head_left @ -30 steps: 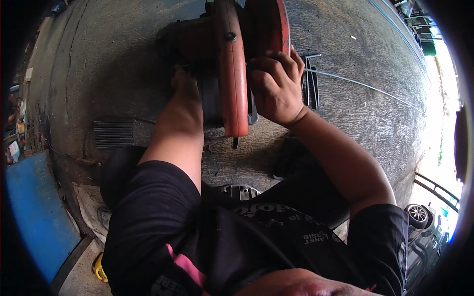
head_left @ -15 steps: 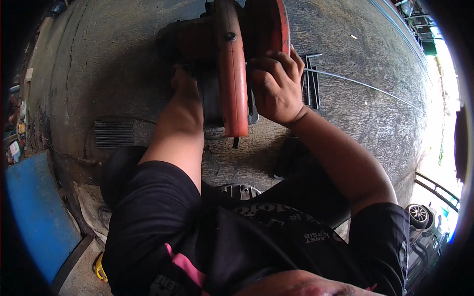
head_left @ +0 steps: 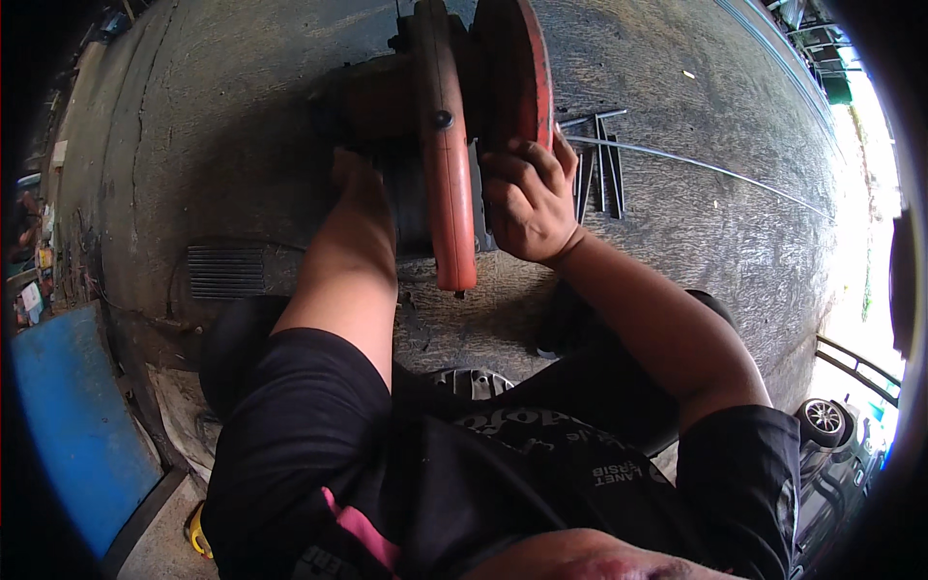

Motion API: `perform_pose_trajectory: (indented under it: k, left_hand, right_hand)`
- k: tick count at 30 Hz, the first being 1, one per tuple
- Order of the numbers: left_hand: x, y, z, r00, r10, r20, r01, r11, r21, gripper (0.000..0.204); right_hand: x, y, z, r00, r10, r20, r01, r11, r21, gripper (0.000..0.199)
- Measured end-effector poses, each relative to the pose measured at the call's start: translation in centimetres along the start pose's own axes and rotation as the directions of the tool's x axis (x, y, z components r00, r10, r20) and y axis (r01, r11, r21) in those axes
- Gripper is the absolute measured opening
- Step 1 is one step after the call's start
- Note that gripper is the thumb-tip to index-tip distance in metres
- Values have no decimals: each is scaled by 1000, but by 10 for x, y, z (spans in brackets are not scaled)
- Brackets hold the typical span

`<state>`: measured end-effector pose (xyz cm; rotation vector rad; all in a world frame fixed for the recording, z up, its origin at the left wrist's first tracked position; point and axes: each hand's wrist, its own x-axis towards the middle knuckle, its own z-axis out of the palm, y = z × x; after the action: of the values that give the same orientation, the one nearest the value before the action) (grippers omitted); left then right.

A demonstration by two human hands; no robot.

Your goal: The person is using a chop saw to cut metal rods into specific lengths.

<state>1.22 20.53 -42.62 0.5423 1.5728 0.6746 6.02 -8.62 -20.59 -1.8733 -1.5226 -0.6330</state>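
A red cut-off saw (head_left: pixel 447 193) stands in front of me, its long worn handle reaching toward my body. The round red blade guard (head_left: pixel 538 72) is to the right of the handle, and the dark motor body lies to its left. My right hand (head_left: pixel 530 198) is curled in beside the handle, just under the guard's near edge. Its fingers are closed, and what they grip is hidden. My left hand (head_left: pixel 356 166) reaches down below the motor at the left of the saw's base (head_left: pixel 411 198). Deep shadow covers its fingers.
Several thin metal bars (head_left: pixel 604 174) and a long silvery rod (head_left: pixel 715 162) lie to the right. At left are a ridged dark plate (head_left: pixel 225 272) and a blue panel (head_left: pixel 82 416). A ribbed metal part (head_left: pixel 474 383) sits near my legs; a car (head_left: pixel 831 464) stands at lower right.
The saw's handle and guard have shifted nearer to me and slightly left. My right hand has moved slightly left and nearer with them. My left hand stays beside the base.
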Motion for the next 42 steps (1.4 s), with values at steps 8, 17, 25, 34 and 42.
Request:
perform_pose_trajectory:
  k: [8,17,25,34,42]
  left_hand:
    - [10,-5,-3,996,92,9,-92,996,-16,49]
    - [19,-12,0,972,233,15,-233,972,-10,43]
    - [29,-18,0,929,371,-6,-371,929,20,39]
    - [1,-9,-5,867,496,-53,-496,868,8,37]
    - [16,-5,-9,864,503,-7,-490,845,215,36]
  right_hand:
    - [-15,-4,6,999,-22,29,23,999,-29,17]
    - [-17,-6,6,999,-32,41,34,998,-53,19]
    - [-16,-7,7,999,-11,47,12,999,-36,20]
    - [-14,-7,8,1000,-25,19,26,999,-47,19]
    - [-15,-7,8,999,-20,37,22,998,-56,19]
